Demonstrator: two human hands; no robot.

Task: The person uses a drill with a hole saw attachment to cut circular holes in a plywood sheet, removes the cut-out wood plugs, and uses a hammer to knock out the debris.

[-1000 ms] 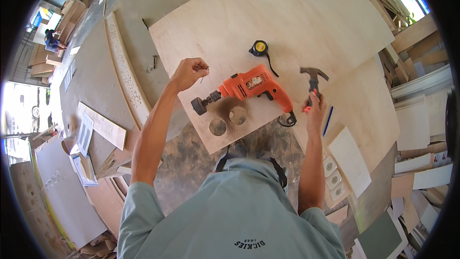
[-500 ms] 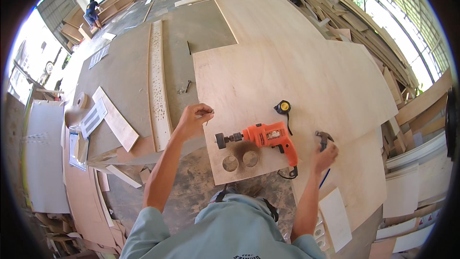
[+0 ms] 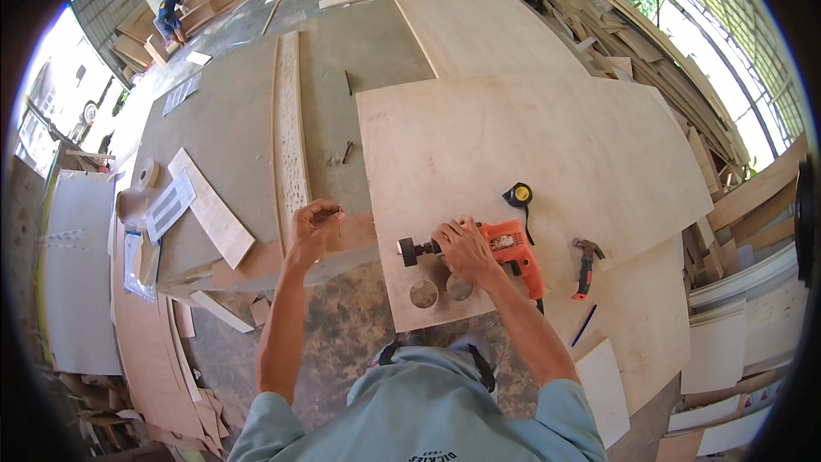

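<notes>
Holding a hole saw (image 3: pixel 408 251), the drill (image 3: pixel 510 244) lies under the right hand (image 3: pixel 463 250).

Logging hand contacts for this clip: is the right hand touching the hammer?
Apart. The head view shows the hammer lying clear of the right hand, with the orange drill and bare plywood between them.

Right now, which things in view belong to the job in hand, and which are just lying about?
Job, apparently:
orange drill, right hand on it
plywood sheet beneath
hammer, just put down
tiny item, unclear, in left hand

Lying about:
tape measure
blue pen or pencil
pale roll
</notes>
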